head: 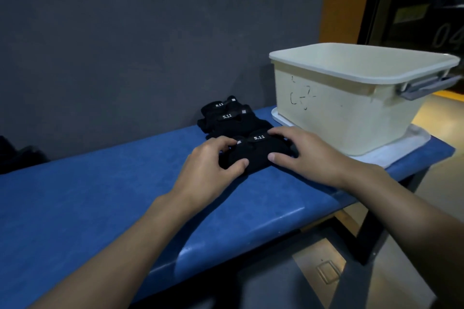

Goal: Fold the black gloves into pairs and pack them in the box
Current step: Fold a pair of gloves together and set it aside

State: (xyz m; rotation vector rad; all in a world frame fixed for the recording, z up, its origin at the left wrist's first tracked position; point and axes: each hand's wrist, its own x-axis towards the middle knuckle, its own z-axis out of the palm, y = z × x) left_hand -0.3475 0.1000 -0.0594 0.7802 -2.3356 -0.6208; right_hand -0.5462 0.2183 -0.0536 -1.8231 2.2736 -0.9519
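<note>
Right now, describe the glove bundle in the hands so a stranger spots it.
On the blue bench, find the cream box at the right end. Left of it sits a row of black glove bundles. Pick the nearest bundle, the only one gripped by the left hand and right hand.

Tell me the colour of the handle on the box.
Grey: the handle contrasts with the cream box. The head view shows it best.

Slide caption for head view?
Left hand and right hand grip folded glove pair on blue bench beside cream box.
</note>
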